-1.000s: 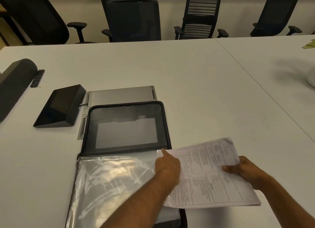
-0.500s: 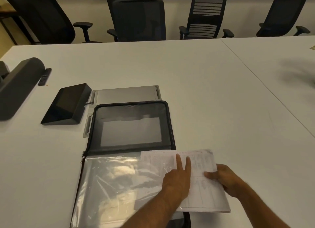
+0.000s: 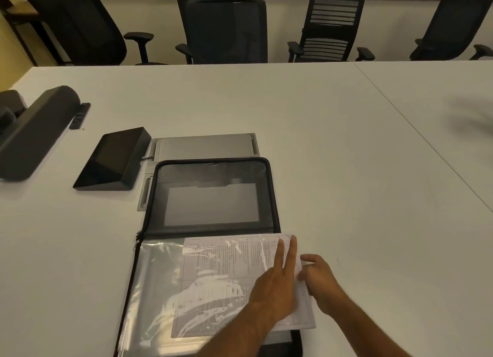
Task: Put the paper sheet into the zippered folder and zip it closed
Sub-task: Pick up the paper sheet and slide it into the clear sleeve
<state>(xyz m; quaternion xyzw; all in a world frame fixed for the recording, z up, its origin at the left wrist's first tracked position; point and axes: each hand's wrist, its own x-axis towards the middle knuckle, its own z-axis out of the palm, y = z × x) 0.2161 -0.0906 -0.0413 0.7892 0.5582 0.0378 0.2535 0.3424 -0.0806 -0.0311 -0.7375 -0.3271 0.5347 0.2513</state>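
The black zippered folder (image 3: 213,175) lies open on the white table, with its mesh-pocket half on the far side. Its near half carries a clear plastic sleeve (image 3: 154,290). The printed paper sheet (image 3: 226,263) sits mostly inside that sleeve, and its right edge sticks out a little. My left hand (image 3: 277,284) lies flat on the sleeve and sheet with two fingers stretched forward. My right hand (image 3: 321,279) has its fingers curled on the sheet's right edge. The folder's zipper runs unzipped around the rim.
A black wedge-shaped screen device (image 3: 114,159) and a grey table hatch (image 3: 205,146) lie just beyond the folder. A dark bar-shaped speaker (image 3: 34,132) and a slim remote (image 3: 79,115) sit at far left. Black office chairs (image 3: 226,31) line the far edge.
The sheet has slid left from beside the folder into the clear sleeve. Both hands moved left with it, and my left hand's fingers have flattened on top.
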